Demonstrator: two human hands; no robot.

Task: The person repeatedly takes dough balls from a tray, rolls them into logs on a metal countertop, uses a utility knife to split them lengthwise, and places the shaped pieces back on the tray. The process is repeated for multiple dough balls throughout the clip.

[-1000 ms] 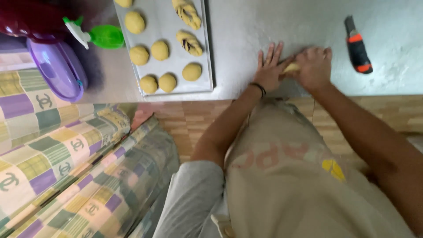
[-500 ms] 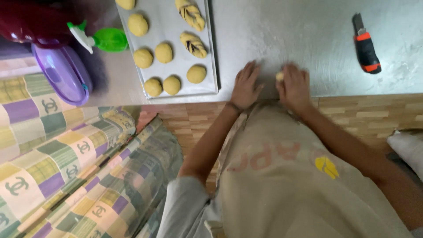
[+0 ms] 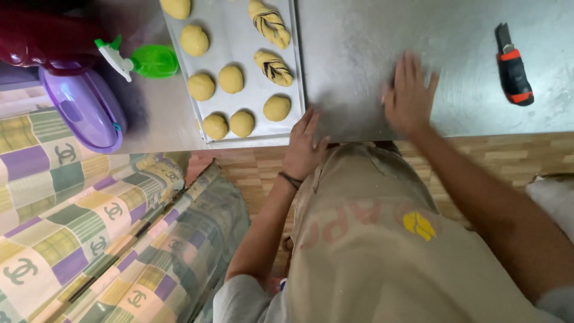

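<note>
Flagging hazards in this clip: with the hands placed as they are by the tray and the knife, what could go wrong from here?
1. The left hand rests at the table edge right beside the baking tray, whose near end reaches that edge; a nudge could shift it and jostle the dough pieces.
2. The utility knife lies loose to the right of the right hand, which is pressed flat on the steel table; a sideways sweep might knock it.

No packages, signs or screens show. The only label-like marks are printed ones: faded reddish lettering across the beige apron (image 3: 371,239), with a small yellow oval emblem (image 3: 420,225) just right of that lettering, and dark interlocking-ring logos (image 3: 66,153) repeated over the checked purple, green and yellow cloth left of the apron.
</note>
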